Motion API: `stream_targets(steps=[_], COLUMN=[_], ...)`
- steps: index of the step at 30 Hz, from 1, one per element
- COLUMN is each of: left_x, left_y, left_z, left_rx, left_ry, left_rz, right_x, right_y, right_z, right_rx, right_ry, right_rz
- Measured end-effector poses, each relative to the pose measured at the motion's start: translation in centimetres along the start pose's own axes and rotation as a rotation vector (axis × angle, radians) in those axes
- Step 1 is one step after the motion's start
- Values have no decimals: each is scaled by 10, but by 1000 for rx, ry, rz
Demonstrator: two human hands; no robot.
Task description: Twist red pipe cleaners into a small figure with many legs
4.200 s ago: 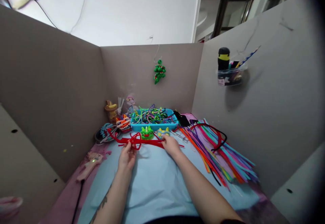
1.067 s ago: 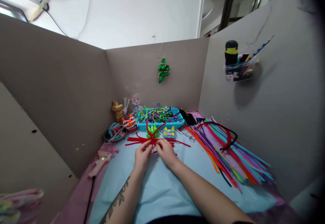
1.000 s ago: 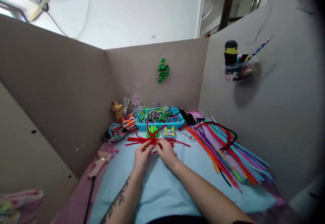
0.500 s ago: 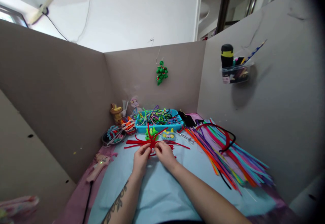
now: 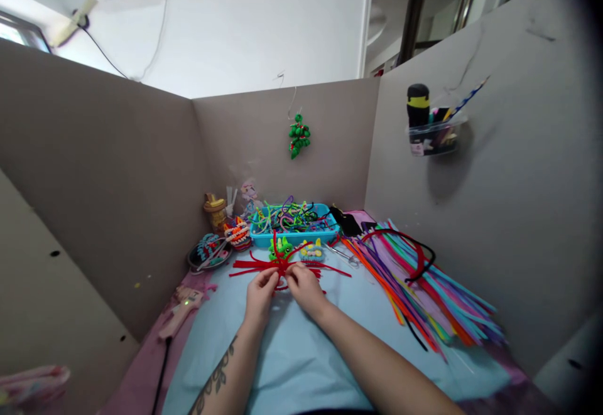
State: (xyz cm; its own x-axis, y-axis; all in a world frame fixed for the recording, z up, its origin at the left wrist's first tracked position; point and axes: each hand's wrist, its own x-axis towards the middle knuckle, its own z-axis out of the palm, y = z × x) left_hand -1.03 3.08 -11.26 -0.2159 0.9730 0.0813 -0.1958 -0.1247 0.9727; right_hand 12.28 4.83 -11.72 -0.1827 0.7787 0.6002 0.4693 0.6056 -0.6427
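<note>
Red pipe cleaners (image 5: 249,265) fan out in a star shape over the light blue cloth, their ends pointing left, right and up. My left hand (image 5: 261,288) pinches them near the centre from the left. From the right, my right hand (image 5: 304,282) pinches the same bunch, thumb and finger closed close beside the left ones. A small red loop shows below the fingertips. Just beyond are a green pipe-cleaner figure (image 5: 281,248) and a blue and yellow one (image 5: 311,250). The exact crossing point is partly hidden by my fingers.
A blue tray (image 5: 294,238) of tangled pipe cleaners stands at the back. Scissors (image 5: 346,255) lie beside a pile of long coloured pipe cleaners (image 5: 419,289) on the right. To the left are a dark bowl (image 5: 210,255) and a pink glue gun (image 5: 181,314). Grey panels surround the table.
Both hands keep their pinch on the red pipe cleaners with barely any movement. The whole view has shifted very slightly.
</note>
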Motion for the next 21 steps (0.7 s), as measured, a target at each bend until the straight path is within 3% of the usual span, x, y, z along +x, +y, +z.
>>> stream_targets(steps=[9,15,21], left_x=[0,-1,-2], left_y=[0,4,2], left_z=[0,1,3], left_rx=[-13,26,40], left_ry=[-33,0,27], left_rz=[-69,-33,-19], right_x=[-1,0,-1], right_y=[1,-2,-7], right_z=[0,-2,-5], right_rx=[-35,17,-71], right_ry=[-18,-31,-64], right_rz=[31,9,32])
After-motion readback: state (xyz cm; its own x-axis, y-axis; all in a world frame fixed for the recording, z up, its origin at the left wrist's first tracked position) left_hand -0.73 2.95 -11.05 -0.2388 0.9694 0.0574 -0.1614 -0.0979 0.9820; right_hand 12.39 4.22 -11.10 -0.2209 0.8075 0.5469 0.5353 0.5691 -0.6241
